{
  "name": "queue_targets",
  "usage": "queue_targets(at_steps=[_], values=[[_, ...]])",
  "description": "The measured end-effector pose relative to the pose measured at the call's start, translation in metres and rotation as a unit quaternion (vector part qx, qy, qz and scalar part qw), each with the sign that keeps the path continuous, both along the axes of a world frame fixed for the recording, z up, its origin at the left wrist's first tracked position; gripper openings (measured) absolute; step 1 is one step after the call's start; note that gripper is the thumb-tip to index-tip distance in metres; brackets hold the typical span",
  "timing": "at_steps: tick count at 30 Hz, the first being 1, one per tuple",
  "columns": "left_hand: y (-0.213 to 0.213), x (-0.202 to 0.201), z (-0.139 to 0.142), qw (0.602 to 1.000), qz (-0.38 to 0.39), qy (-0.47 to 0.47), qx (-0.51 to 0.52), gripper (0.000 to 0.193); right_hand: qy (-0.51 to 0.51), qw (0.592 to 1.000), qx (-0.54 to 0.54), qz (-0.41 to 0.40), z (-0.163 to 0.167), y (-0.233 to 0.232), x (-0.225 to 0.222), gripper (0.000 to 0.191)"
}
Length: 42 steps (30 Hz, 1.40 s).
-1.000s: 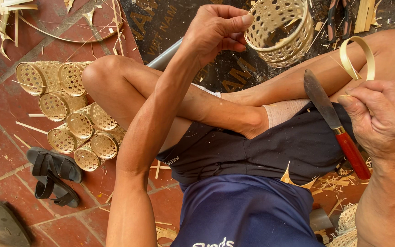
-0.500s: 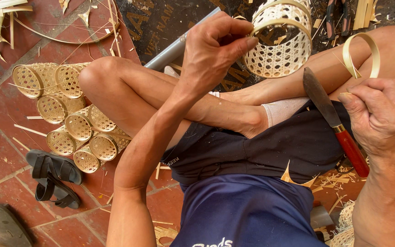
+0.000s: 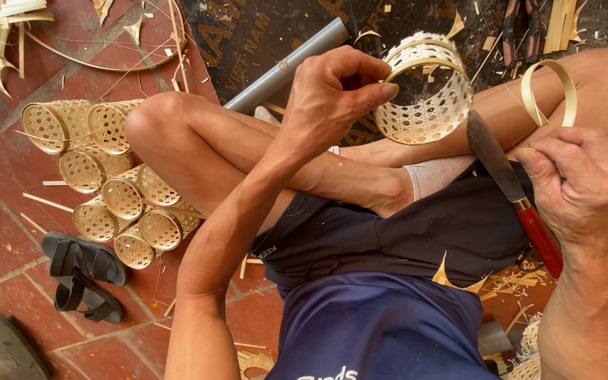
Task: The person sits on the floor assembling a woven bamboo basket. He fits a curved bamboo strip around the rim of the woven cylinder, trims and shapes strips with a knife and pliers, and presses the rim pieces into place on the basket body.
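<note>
The left hand point(image 3: 336, 98) pinched the rim of a small pale cylindrical woven bamboo basket point(image 3: 427, 95), held above the knees at about one o'clock. It looked light, springy and easily crushed, best gripped at its stiffer rim band. The right hand point(image 3: 578, 190), at three o'clock, clenched a red-handled knife point(image 3: 511, 186) and a looped bamboo strip point(image 3: 550, 88).

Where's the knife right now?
In the head view, the knife lies on the right side across the person's lap, blade pointing toward the woven basket, just left of the right hand.
</note>
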State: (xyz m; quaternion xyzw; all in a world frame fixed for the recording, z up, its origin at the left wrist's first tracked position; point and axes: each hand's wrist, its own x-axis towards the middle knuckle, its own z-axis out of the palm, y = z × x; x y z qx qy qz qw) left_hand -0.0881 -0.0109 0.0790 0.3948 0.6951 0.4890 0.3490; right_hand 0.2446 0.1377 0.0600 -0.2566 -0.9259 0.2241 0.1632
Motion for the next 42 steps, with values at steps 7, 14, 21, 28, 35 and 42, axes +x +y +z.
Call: queue_targets(at_steps=[7,14,21,28,35,42], values=[[0.016,-0.020,-0.041,0.995,-0.023,0.023,-0.099,0.021,0.009,1.000,0.002,-0.001,-0.001,0.000,0.001,0.017],[0.014,-0.001,-0.057,0.986,0.078,-0.059,-0.138,0.036,0.009,1.000,-0.003,-0.015,-0.008,0.001,0.004,0.017],[0.009,-0.007,-0.068,0.964,-0.008,0.259,-0.058,0.032,0.010,1.000,-0.004,0.008,0.003,0.000,-0.005,0.021],[0.061,-0.001,-0.106,0.942,-0.115,0.298,-0.103,0.028,-0.003,0.994,0.080,0.076,0.016,-0.017,-0.038,0.023],[-0.009,0.016,-0.058,0.971,0.053,-0.043,-0.229,0.066,-0.045,0.975,0.172,0.136,0.029,-0.015,-0.072,0.021],[-0.028,0.033,-0.024,0.914,-0.046,0.384,0.124,0.036,-0.039,0.942,0.207,0.261,0.038,0.011,-0.104,0.009]])
